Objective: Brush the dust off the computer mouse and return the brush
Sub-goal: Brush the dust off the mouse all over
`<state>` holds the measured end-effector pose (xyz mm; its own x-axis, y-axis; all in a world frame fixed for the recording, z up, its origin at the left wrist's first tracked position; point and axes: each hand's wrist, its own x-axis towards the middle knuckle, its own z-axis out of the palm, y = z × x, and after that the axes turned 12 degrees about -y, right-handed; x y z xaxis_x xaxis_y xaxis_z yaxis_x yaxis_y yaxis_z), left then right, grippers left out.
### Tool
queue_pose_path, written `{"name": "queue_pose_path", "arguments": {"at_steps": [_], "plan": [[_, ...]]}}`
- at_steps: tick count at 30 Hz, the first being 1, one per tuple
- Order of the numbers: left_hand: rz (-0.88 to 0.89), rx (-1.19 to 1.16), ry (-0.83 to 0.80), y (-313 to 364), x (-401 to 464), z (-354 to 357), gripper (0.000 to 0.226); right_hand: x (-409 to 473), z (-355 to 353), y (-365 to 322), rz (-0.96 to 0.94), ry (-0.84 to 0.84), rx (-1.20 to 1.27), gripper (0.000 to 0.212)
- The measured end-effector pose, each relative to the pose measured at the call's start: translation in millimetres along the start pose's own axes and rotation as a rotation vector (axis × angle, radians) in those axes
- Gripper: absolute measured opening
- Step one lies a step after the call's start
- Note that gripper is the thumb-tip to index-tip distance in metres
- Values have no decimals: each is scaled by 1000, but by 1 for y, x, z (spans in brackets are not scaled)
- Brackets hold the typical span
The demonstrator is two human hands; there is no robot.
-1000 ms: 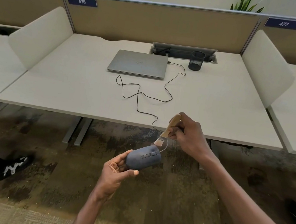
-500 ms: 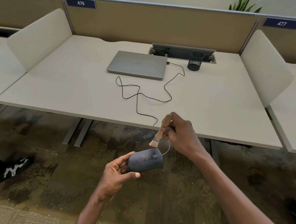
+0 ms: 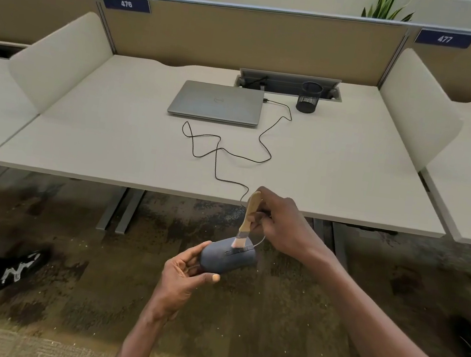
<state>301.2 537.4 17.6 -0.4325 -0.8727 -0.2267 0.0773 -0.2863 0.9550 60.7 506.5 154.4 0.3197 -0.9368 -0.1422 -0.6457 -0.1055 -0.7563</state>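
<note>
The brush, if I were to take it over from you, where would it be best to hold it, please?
Take the brush by the upper end of its wooden handle, coming from above. It stands nearly upright with bristles down on the mouse, and the right hand grips its middle, so only the top is free.

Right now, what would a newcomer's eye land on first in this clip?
The two hands in front of the desk's near edge: the left hand grips a dark grey mouse while the right hand holds a wooden brush, bristles on the mouse's top. Behind, a closed laptop lies on the desk, the mouse's cable snaking across from it.
</note>
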Motion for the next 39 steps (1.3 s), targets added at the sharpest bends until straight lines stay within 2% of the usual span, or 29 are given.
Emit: {"name": "queue_pose_path", "arguments": {"at_steps": [3,7,13,21,27,35,39], "plan": [[0,-9,6,1,-1,-1,78,1,-3,4,9,44,32,33],[0,-2,0,1,-1,1,77,0,2,3,21,7,-39,34],[-4,5,-2,3,0,4,75,2,4,2,5,20,33,30],[22,-19,3,3,2,3,77,-3,-7,-1,51,58,-152,36],[24,-20,2,4,5,4,74,2,3,-3,-26,96,-36,12],[9,-17,15,0,5,2,76,3,5,-2,-53,231,-144,19],[10,-17,14,2,6,3,76,2,11,-9,-130,107,-63,17]]}}
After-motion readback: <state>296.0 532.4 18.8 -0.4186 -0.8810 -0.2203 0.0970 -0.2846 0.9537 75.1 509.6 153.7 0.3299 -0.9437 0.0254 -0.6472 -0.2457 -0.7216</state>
